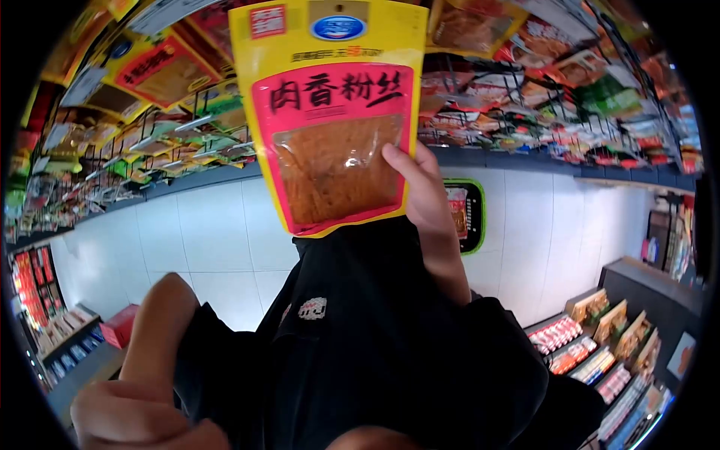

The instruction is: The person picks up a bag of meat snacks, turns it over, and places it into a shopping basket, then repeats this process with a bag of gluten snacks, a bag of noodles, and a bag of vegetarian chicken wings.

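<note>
My right hand (pixel 424 191) grips a yellow and pink food packet (pixel 337 90) by its right edge, with the thumb on the front. The packet is upright and faces me, with large dark characters, a blue oval logo and a clear window showing brown food. At the lower left, my left hand (pixel 139 420) is raised close to the camera, its fingers curled in. Whatever it may hold is hidden.
Racks of hanging snack packets (pixel 540 97) span the top. A green-rimmed black basket (pixel 482 217) holding a packet stands on the pale tiled floor (pixel 217 232). Shelves of goods (pixel 592 360) are at lower right, and a red box (pixel 118 325) at left.
</note>
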`<control>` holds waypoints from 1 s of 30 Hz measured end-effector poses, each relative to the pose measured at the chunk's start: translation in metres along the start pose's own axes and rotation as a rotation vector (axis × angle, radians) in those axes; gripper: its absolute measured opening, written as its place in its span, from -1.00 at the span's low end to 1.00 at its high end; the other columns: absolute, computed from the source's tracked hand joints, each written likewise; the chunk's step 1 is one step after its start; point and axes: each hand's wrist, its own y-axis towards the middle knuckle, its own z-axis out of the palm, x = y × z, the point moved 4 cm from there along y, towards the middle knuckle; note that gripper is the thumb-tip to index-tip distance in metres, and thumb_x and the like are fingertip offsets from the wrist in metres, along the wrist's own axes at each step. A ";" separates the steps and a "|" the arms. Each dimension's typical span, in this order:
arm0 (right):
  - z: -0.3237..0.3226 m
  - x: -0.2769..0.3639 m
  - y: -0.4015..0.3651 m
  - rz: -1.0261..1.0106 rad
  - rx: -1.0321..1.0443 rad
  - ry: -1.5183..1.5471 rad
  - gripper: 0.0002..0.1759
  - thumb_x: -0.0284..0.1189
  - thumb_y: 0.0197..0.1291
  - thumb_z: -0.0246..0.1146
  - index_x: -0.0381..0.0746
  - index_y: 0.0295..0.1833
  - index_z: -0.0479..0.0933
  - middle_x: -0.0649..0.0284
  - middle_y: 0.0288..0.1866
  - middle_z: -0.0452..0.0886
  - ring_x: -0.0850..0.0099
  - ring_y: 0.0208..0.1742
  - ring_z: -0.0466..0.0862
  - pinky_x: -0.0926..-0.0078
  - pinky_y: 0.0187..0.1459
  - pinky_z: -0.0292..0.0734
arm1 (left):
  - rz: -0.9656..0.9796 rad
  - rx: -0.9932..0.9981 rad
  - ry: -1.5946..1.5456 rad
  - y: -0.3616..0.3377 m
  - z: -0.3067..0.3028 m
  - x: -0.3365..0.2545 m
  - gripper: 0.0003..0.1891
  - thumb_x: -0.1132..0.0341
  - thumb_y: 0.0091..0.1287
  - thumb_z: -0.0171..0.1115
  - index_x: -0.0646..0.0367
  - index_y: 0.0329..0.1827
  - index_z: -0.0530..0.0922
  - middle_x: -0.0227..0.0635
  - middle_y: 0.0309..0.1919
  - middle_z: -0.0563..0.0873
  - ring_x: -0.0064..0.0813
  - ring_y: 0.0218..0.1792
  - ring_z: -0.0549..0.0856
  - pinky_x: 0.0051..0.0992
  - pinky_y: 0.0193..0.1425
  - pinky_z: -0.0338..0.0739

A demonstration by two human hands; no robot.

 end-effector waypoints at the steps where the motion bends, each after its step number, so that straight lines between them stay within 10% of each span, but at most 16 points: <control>1: 0.004 0.004 -0.001 -0.006 0.010 -0.008 -0.72 -0.50 0.24 0.12 -0.34 0.05 0.46 0.30 -0.07 0.57 0.57 -0.03 0.53 0.60 0.02 0.38 | -0.160 0.169 0.048 -0.003 -0.003 -0.002 -0.56 0.16 0.39 -0.03 -0.12 0.33 0.24 -0.31 -0.42 0.52 -0.49 -0.69 0.43 -0.42 -0.64 0.51; 2: 0.004 0.004 -0.002 0.005 0.006 -0.005 -0.72 -0.50 0.24 0.12 -0.34 0.05 0.46 0.30 -0.06 0.57 0.57 -0.03 0.53 0.60 0.02 0.38 | 0.080 -0.124 0.129 -0.026 0.001 0.010 -0.86 0.22 0.16 0.04 0.03 -0.49 0.48 -0.44 -0.54 0.52 -0.55 -0.58 0.45 -0.44 -0.56 0.18; 3: 0.004 0.005 -0.001 0.008 0.008 -0.003 -0.71 -0.50 0.24 0.12 -0.34 0.06 0.46 0.31 -0.06 0.57 0.57 -0.03 0.52 0.60 0.02 0.38 | 0.019 -0.263 0.133 -0.019 0.010 0.015 -0.86 0.22 -0.03 0.07 0.08 -0.59 0.44 -0.36 -0.57 0.49 -0.49 -0.59 0.42 -0.44 -0.57 0.06; 6: 0.002 0.008 -0.004 0.035 -0.010 0.004 -0.70 -0.50 0.23 0.14 -0.34 0.06 0.45 0.33 -0.07 0.57 0.60 -0.05 0.52 0.63 -0.01 0.38 | -0.366 -0.578 0.196 -0.038 0.028 0.068 -0.96 0.54 0.03 0.20 0.20 -0.48 0.55 -0.46 -0.70 0.50 -0.52 -0.71 0.41 -0.56 -0.60 0.22; 10: 0.004 0.010 -0.006 0.055 0.005 0.051 -0.71 -0.50 0.21 0.16 -0.35 0.04 0.46 0.34 -0.06 0.56 0.63 -0.05 0.50 0.65 0.00 0.37 | -0.919 -0.882 -0.092 -0.073 0.088 0.166 -0.67 0.35 0.29 0.13 0.26 -0.67 0.45 -0.42 -0.74 0.45 -0.69 -0.69 0.36 -0.63 -0.61 0.16; 30: 0.023 0.008 -0.008 0.128 -0.031 -0.012 -0.81 -0.45 0.21 0.20 -0.32 -0.11 0.52 0.43 -0.26 0.56 0.71 -0.25 0.50 0.73 -0.22 0.38 | -0.841 -0.846 -0.466 -0.078 0.123 0.207 -0.63 0.26 0.36 0.08 0.26 -0.62 0.41 -0.54 -0.73 0.39 -0.78 -0.66 0.29 -0.65 -0.61 0.13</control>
